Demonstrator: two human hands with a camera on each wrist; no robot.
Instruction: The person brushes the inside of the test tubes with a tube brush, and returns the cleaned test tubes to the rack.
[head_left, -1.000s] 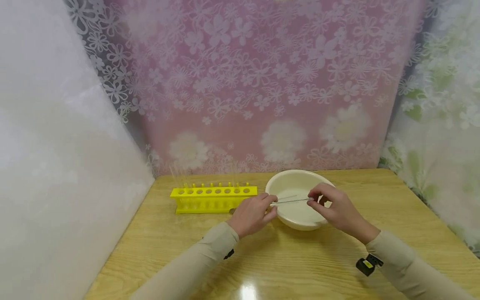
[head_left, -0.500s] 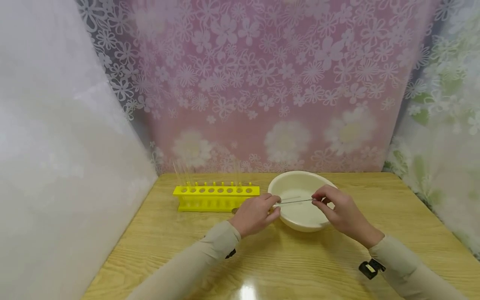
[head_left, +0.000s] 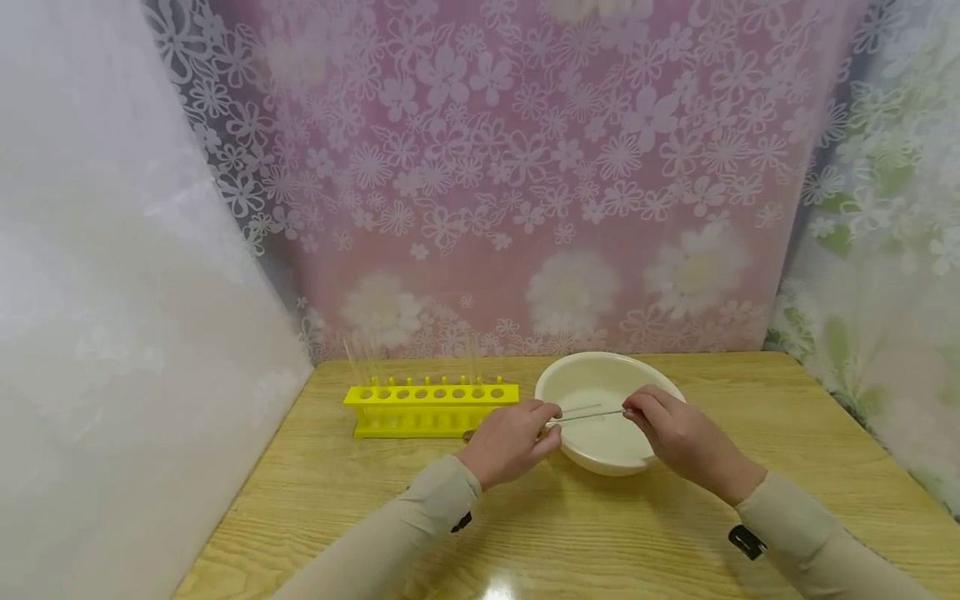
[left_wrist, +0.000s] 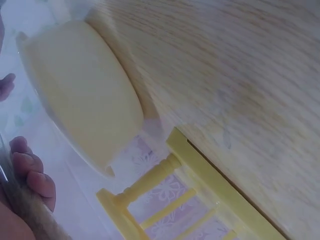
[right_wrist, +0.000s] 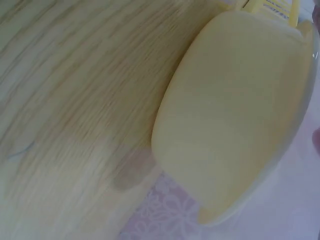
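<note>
My left hand [head_left: 512, 442] grips a glass test tube [left_wrist: 6, 167] in front of the bowl's left side. Brown bristles of a test tube brush [left_wrist: 37, 217] show inside the tube in the left wrist view. From the left hand the brush's thin wire handle [head_left: 588, 417] runs right, above a cream bowl [head_left: 607, 472]. The right hand [head_left: 686, 442] pinches the wire's far end over the bowl's right side. A rounded dark end [head_left: 468, 436] sticks out left of the left hand. In the right wrist view, mostly the bowl's outside shows.
A yellow test tube rack [head_left: 427, 398] stands left of the bowl. Clear glass test tubes [head_left: 472, 358] rise from its holes at both ends. The wooden table [head_left: 360, 508] meets a pink floral backdrop [head_left: 480, 233] behind.
My right hand has turned over slightly, its fingers closer together on the wire end. The left hand keeps its grip. The head view has tilted a little, so the scene sits lower.
</note>
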